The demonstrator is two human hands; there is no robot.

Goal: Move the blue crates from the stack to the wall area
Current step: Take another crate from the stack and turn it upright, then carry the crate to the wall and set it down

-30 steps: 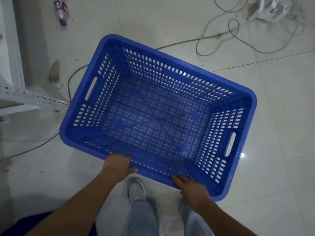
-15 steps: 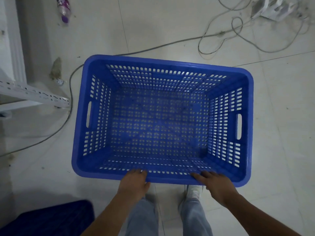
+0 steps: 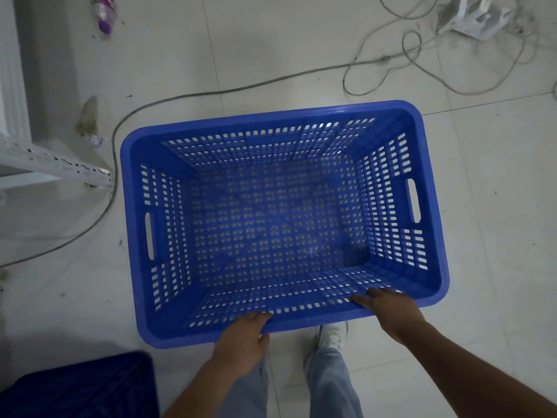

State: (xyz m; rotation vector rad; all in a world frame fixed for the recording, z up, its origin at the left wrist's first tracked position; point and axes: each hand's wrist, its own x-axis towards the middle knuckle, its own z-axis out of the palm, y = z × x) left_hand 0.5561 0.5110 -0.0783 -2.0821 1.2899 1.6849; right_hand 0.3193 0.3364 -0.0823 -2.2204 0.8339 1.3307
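Note:
A large blue perforated crate (image 3: 280, 116) fills the middle of the head view, held level above the white tiled floor, empty inside. My left hand (image 3: 241, 339) grips its near rim left of centre, fingers curled over the edge. My right hand (image 3: 388, 312) holds the same rim further right, fingers hooked inside. Another dark blue crate (image 3: 81, 387) shows at the bottom left corner, partly cut off by the frame.
A white perforated metal shelf rail (image 3: 57, 165) juts in from the left. A grey cable (image 3: 241, 87) curves across the floor behind the crate, with more loose cables (image 3: 407, 55) and a white device (image 3: 476, 13) at top right. A bottle (image 3: 104, 13) lies top left.
The crate has swung from a tilted diagonal to nearly square in front of me and come lower in view. Both hands kept hold of the near rim; the second crate came into view.

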